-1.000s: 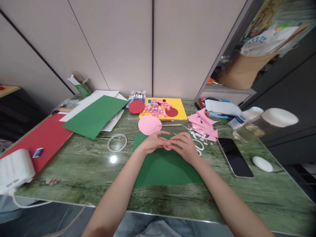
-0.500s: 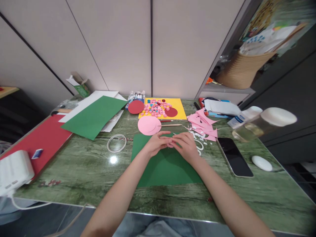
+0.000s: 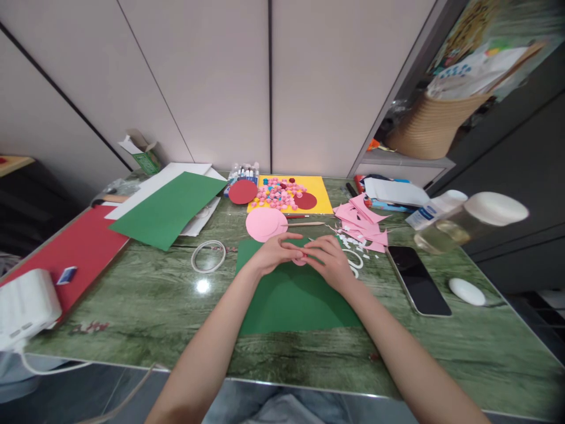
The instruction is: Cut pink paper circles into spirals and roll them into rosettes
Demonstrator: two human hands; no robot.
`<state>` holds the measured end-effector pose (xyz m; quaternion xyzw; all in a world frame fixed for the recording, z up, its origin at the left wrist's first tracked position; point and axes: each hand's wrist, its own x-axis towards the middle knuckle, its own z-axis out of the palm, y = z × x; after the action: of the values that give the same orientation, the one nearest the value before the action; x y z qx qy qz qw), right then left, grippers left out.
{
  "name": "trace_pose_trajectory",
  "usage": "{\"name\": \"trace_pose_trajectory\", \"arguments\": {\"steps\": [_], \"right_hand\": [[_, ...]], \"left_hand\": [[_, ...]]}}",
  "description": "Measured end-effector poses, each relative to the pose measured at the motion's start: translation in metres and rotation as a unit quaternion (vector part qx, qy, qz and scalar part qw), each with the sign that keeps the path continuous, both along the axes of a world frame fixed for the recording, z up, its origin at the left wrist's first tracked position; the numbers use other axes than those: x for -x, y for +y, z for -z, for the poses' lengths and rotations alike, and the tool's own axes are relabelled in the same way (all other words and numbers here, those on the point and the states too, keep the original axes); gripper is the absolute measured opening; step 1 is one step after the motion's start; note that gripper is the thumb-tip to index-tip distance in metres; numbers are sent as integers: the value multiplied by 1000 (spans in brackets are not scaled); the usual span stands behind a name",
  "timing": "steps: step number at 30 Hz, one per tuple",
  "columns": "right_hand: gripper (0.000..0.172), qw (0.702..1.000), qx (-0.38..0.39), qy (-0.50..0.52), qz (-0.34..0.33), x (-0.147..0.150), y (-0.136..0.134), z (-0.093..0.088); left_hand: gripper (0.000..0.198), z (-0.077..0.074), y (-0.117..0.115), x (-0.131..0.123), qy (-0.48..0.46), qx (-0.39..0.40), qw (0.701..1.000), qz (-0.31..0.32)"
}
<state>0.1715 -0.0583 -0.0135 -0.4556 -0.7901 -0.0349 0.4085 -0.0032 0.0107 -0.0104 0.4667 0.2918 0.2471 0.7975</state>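
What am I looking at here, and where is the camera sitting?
The camera sits on a person's head, looking down at their own bare arms. The left hand and right hand meet over a dark green paper sheet, pinching a small pink paper piece between the fingertips. They work on a green table. Nearby lie a pink paper circle, pink paper scraps, a yellow sheet carrying small pink rolled pieces, a phone and a roll of tape.
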Motion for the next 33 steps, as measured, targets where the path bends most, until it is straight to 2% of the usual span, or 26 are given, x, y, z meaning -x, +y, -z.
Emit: {"name": "trace_pose_trajectory", "arguments": {"steps": [10, 16, 21, 25, 29, 33], "right_hand": [[13, 997, 33, -23, -66, 5, -4, -4], [11, 999, 8, -31, -33, 5, -4, -2], [15, 997, -45, -34, 47, 2, -3, 0], [17, 995, -60, -43, 70, 2, -3, 0], [15, 996, -53, -32, 64, 2, -2, -1], [15, 999, -15, -12, 38, 1, -1, -1]], "left_hand": [[70, -13, 3, 12, 31, -46, 994, 95], [67, -8, -1, 4, 22, -32, 999, 35], [56, -7, -13, -11, -24, 20, 998, -61], [49, -7, -20, -19, -44, 53, 991, -119], [52, -3, -17, -17, -32, 54, 992, -105], [56, 0, -9, -9, -20, 40, 997, -62]]}}
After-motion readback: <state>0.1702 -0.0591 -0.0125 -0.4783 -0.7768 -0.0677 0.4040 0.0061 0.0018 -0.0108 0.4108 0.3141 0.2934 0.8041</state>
